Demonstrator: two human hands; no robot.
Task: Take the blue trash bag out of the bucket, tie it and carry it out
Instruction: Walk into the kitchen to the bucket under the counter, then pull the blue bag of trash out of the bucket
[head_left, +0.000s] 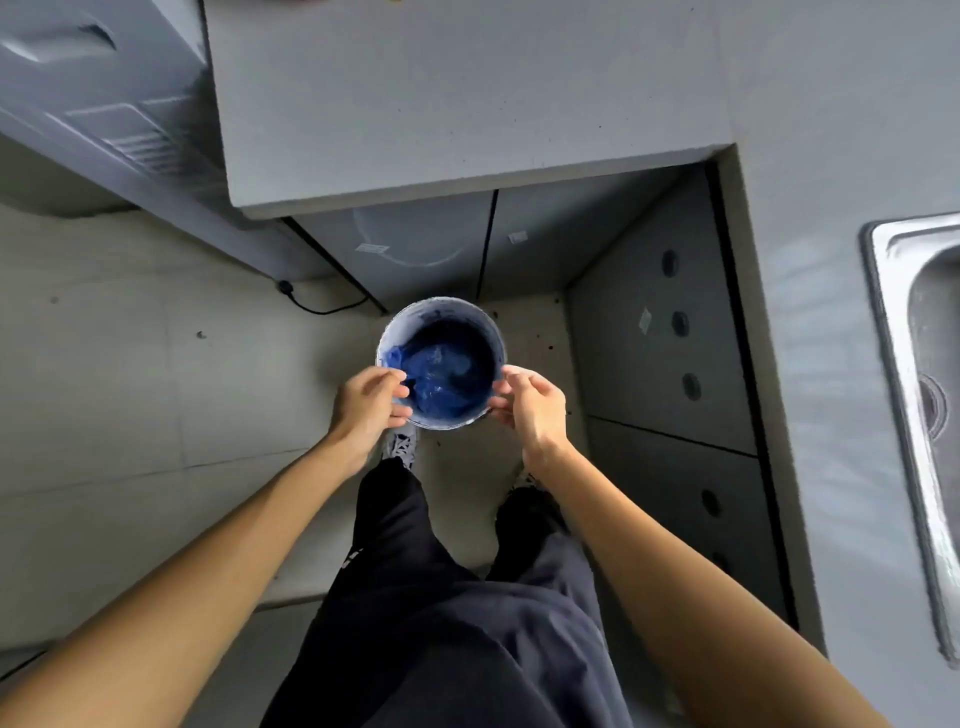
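A round pale bucket (441, 307) stands on the floor in the corner of the cabinets, right in front of my feet. The blue trash bag (441, 371) lies crumpled inside it, below the rim. My left hand (369, 402) is at the bucket's near-left rim, fingers curled, fingertips touching the bag's edge there. My right hand (532, 405) is at the near-right rim, fingers spread and bent toward it. I cannot tell whether the left fingers pinch the bag.
A grey L-shaped countertop (467, 104) wraps behind and to the right, with cabinet doors (660, 332) under it. A steel sink (919, 364) sits at the right edge. A grey appliance (104, 119) stands at the left, its black cable (317, 306) on the tiled floor.
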